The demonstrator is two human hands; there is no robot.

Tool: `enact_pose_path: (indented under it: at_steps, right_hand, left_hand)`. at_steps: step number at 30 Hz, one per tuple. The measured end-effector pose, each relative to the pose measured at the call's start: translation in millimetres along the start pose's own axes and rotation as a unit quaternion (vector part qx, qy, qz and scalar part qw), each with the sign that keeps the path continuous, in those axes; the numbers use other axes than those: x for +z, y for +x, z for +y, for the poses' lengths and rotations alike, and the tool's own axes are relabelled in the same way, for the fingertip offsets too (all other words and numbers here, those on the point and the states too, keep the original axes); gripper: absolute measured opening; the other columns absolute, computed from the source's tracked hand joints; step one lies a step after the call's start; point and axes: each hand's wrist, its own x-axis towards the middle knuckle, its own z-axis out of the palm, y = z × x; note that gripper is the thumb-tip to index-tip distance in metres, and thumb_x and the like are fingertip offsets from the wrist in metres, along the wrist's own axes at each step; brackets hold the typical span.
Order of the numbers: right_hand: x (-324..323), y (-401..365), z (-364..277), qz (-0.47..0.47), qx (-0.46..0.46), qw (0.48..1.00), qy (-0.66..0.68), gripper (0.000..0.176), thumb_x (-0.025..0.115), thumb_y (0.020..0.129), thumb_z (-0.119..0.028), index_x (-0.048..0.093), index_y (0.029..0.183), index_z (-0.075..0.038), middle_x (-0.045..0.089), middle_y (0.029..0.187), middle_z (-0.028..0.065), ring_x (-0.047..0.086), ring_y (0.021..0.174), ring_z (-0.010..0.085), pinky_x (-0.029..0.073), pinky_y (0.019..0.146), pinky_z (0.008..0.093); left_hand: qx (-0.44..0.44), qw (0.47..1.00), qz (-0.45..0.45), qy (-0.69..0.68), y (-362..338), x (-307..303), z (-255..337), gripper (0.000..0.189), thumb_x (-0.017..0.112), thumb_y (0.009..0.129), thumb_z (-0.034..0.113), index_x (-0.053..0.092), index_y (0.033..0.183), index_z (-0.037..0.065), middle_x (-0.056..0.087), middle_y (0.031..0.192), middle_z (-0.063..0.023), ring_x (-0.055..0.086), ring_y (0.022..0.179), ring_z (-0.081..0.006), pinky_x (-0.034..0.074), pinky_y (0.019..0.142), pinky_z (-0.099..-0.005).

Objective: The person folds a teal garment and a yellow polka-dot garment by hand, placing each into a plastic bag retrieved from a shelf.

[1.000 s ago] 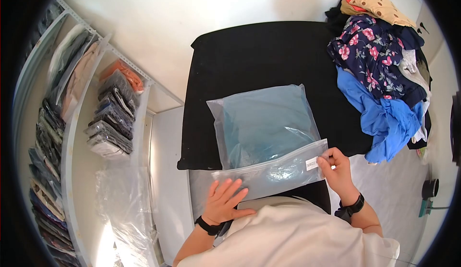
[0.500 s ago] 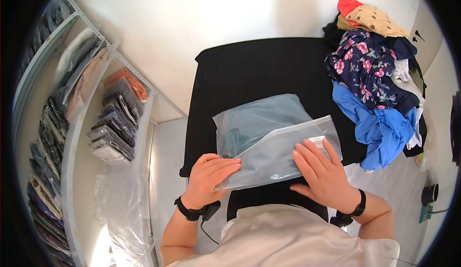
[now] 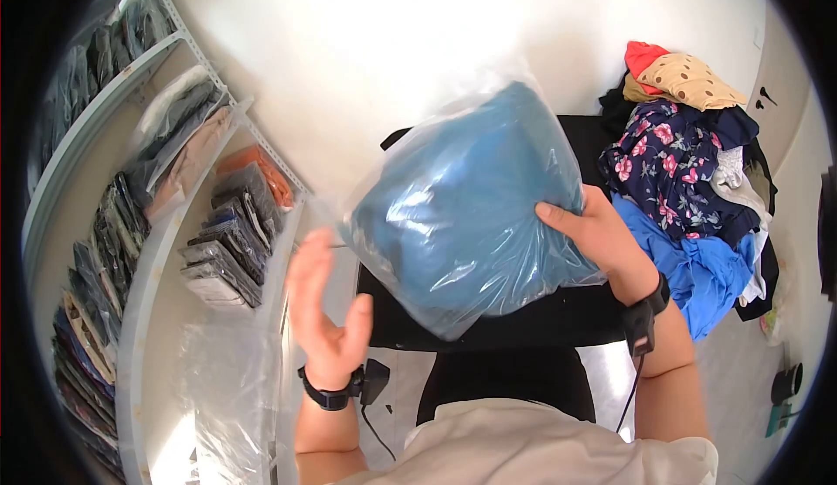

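Black table (image 3: 540, 321) below: R hand (image 3: 602, 241) grips bagged blue garment (image 3: 462, 215); L hand (image 3: 327, 319) open beside it.

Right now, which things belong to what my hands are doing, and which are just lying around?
In hand: clear plastic bag holding a folded blue garment, gripped by the right hand; left hand open beside it.
Lying about: heap of loose colourful clothes; black table; white metal shelves of bagged garments.
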Motion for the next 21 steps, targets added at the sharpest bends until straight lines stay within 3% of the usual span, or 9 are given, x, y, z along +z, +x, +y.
enact_pose_path:
  at_steps: [4,8,10,11,12,14,16,19,21]
  right_hand:
    - [-22,3,62,-0.002,0.21,0.954,0.212,0.03,0.069,0.093,-0.013,0.068,0.116,0.005,0.072,0.109,0.0131,0.071,0.095,0.0214,0.056,0.088,0.0375]
    - [-40,-10,137,-0.047,0.289,0.946,0.143,0.035,0.071,0.092,-0.018,0.067,0.118,0.006,0.072,0.11,0.0129,0.071,0.096,0.0224,0.056,0.087,0.0375]
    - [-40,-12,127,-0.034,0.209,0.969,-0.128,0.037,0.073,0.09,-0.023,0.068,0.113,0.006,0.073,0.106,0.0166,0.072,0.092,0.0262,0.056,0.084,0.0374]
    - [-33,-9,79,-0.022,0.263,0.881,-0.392,0.048,0.078,0.085,-0.027,0.065,0.117,0.005,0.071,0.106,0.0191,0.069,0.095,0.031,0.053,0.085,0.0392]
    - [-28,-13,79,-0.021,0.267,0.881,-0.391,0.048,0.078,0.085,-0.027,0.065,0.117,0.005,0.071,0.106,0.0191,0.069,0.095,0.031,0.053,0.085,0.0392]
    - [-18,-21,81,0.165,-0.077,0.772,-0.608,0.06,0.08,0.08,-0.029,0.057,0.125,0.002,0.066,0.111,0.0185,0.063,0.102,0.0347,0.05,0.088,0.0419]
    - [-7,-16,80,0.03,-0.157,0.844,-0.512,0.07,0.076,0.083,-0.038,0.049,0.138,-0.003,0.056,0.132,0.0198,0.052,0.123,0.0382,0.044,0.098,0.053]
    - [14,-20,98,-0.098,-0.053,0.805,-0.582,0.079,0.06,0.089,-0.063,0.041,0.153,-0.019,0.029,0.16,0.0219,0.026,0.145,0.0509,0.025,0.11,0.0714]
    - [9,-20,103,-0.101,-0.052,0.817,-0.566,0.079,0.061,0.089,-0.062,0.042,0.152,-0.019,0.031,0.159,0.0214,0.028,0.144,0.0508,0.027,0.109,0.0703]
  left_hand:
    - [-0.025,0.965,-0.257,0.045,-17,31,-8,0.056,0.067,0.092,0.029,0.054,0.14,0.002,0.047,0.151,-0.0197,0.036,0.144,-0.0409,0.025,0.118,-0.0519]
    - [-0.103,0.894,-0.435,0.014,-68,73,-47,0.056,0.067,0.094,0.036,0.055,0.138,0.004,0.047,0.15,-0.0192,0.036,0.143,-0.0398,0.027,0.117,-0.0536]
    - [-0.129,0.89,-0.438,0.001,-76,79,-50,0.054,0.066,0.095,0.035,0.056,0.138,0.004,0.045,0.151,-0.021,0.035,0.143,-0.04,0.028,0.116,-0.0536]
    - [-0.128,0.889,-0.439,-0.001,-73,81,-49,0.054,0.066,0.095,0.035,0.056,0.138,0.004,0.045,0.151,-0.021,0.035,0.143,-0.04,0.028,0.116,-0.0536]
    - [-0.131,0.898,-0.419,-0.001,-67,81,-46,0.056,0.066,0.095,0.034,0.054,0.14,0.004,0.044,0.152,-0.0217,0.034,0.144,-0.0407,0.026,0.117,-0.0531]
    - [-0.136,0.908,-0.397,-0.001,-57,84,-42,0.058,0.066,0.094,0.033,0.052,0.142,0.004,0.042,0.153,-0.0225,0.033,0.145,-0.0413,0.024,0.118,-0.0525]
    - [-0.107,0.916,-0.387,-0.003,-50,96,-36,0.066,0.068,0.091,0.041,0.05,0.145,0.007,0.037,0.155,-0.0231,0.028,0.146,-0.0447,0.022,0.118,-0.0568]
    - [-0.066,0.894,-0.441,0.051,-58,117,-25,0.077,0.072,0.085,0.05,0.048,0.148,0.012,0.032,0.159,-0.0223,0.023,0.146,-0.0486,0.018,0.116,-0.0635]
    - [-0.075,0.891,-0.446,0.042,-57,119,-27,0.082,0.073,0.082,0.054,0.047,0.149,0.014,0.03,0.159,-0.022,0.021,0.147,-0.0497,0.017,0.115,-0.066]
